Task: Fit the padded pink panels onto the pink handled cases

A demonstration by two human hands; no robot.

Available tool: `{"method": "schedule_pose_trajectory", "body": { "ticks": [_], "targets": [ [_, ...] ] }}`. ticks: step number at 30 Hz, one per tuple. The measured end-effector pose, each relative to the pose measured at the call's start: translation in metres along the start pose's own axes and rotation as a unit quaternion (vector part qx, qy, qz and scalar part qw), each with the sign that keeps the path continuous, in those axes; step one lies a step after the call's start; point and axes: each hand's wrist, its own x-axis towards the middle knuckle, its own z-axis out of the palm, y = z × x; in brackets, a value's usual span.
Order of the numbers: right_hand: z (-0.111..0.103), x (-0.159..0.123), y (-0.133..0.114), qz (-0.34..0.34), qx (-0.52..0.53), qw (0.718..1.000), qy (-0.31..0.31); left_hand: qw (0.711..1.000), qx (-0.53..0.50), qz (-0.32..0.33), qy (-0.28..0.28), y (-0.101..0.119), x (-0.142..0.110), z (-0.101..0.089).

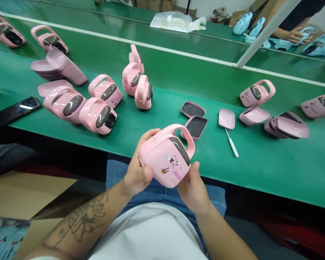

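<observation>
Both my hands hold one pink plastic case (166, 155) over my lap, just in front of the green table (260, 169). The case has a carry handle, a dark glossy window and a cartoon mouse print. My left hand (137, 168) wraps round its left side, thumb on the front. My right hand (192, 187) grips its lower right corner. Just beyond the case lie two dark-faced pink panels (194, 116), a pink lid (226, 118) and a small white tool (232, 144).
Several more pink cases (97, 101) and stacked pink lids (56, 66) sit at the left; others (284, 112) at the right. A black phone (13, 110) lies at the left edge. Cardboard (24, 191) is by my left knee. A person's hands work with blue cases (295, 34) across the belt.
</observation>
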Motion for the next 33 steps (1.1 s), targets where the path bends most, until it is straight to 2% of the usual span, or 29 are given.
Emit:
{"method": "schedule_pose_trajectory", "body": {
  "ticks": [2, 5, 8, 13, 21, 27, 29, 33],
  "targets": [
    [0.007, 0.005, 0.005, 0.048, 0.125, 0.991, -0.014, 1.0, 0.02, -0.006, -0.012, -0.002, 0.001, -0.003],
    [0.007, 0.009, 0.009, 0.025, 0.171, 0.984, 0.042, 0.995, 0.098, -0.024, -0.015, 0.006, 0.001, -0.008],
    [-0.001, 0.007, 0.009, -0.02, 0.147, 0.986, 0.069, 0.987, 0.147, -0.066, -0.015, 0.019, 0.001, -0.009],
    [-0.009, 0.002, 0.002, -0.049, 0.097, 0.994, 0.014, 0.986, 0.141, -0.087, -0.007, 0.029, -0.001, -0.001],
    [-0.012, -0.001, -0.014, -0.021, 0.077, 0.997, 0.01, 0.991, 0.095, -0.092, -0.016, 0.031, -0.004, 0.001],
    [-0.021, -0.013, -0.014, -0.014, 0.042, 0.999, -0.003, 0.983, 0.152, -0.104, -0.005, 0.036, -0.009, 0.006],
    [-0.027, -0.017, -0.007, -0.024, 0.017, 0.999, 0.018, 0.977, 0.166, -0.134, -0.012, 0.033, -0.013, 0.007],
    [-0.031, -0.02, 0.001, -0.046, -0.088, 0.988, 0.122, 0.963, 0.187, -0.196, -0.011, 0.025, -0.021, 0.008]
  ]
}}
